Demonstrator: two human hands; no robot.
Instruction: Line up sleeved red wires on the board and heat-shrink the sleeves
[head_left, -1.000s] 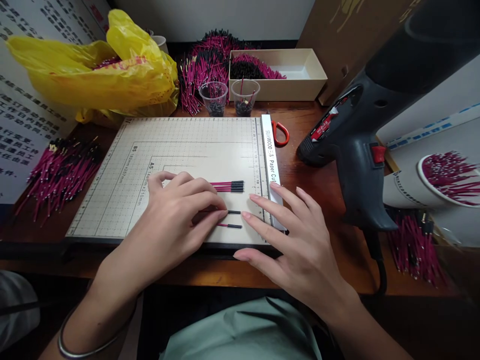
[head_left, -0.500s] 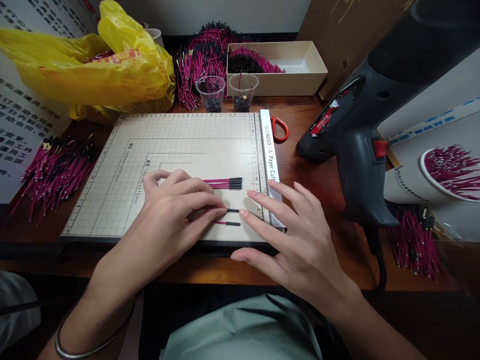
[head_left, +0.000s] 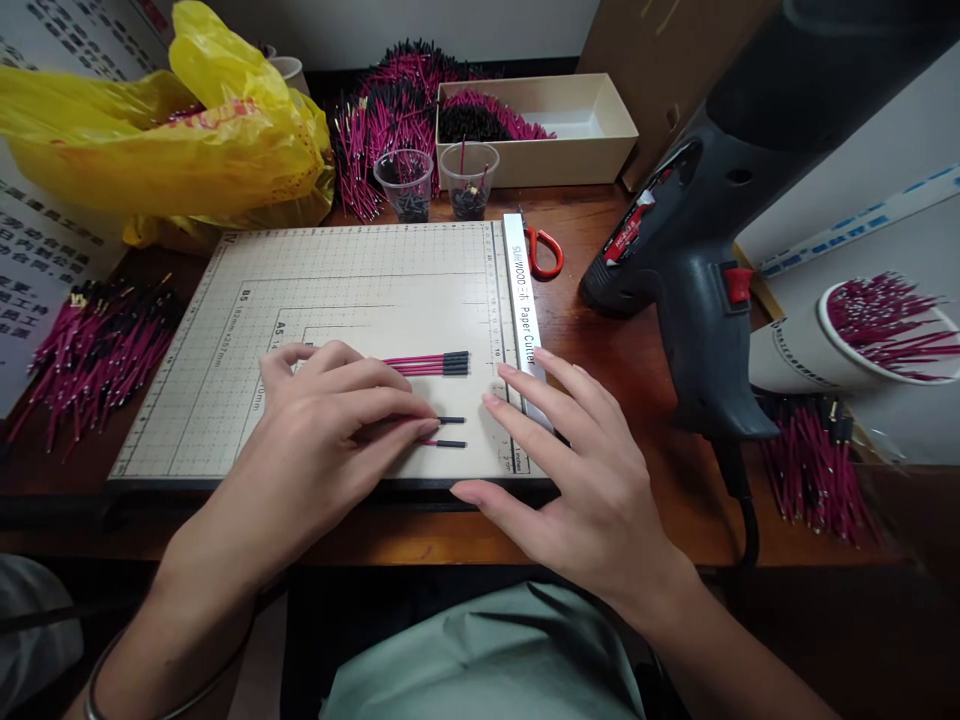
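My left hand lies flat on the cream paper-cutter board, fingers stretched out over two loose magenta wires with black tips, pressing on them. A small bundle of the same wires lies just beyond my fingers. My right hand is spread open, fingers apart, resting by the board's right edge next to the white cutter rail; its fingertips are close to the black wire tips but hold nothing.
A dark heat gun stands at right, its cord hanging down. Two clear cups, a cardboard box, a yellow bag, red scissors, a white cup of wires and wire piles surround the board.
Both hands hold nearly the same pose on the board. The view has shifted a little, so everything sits slightly further left and higher in the picture.
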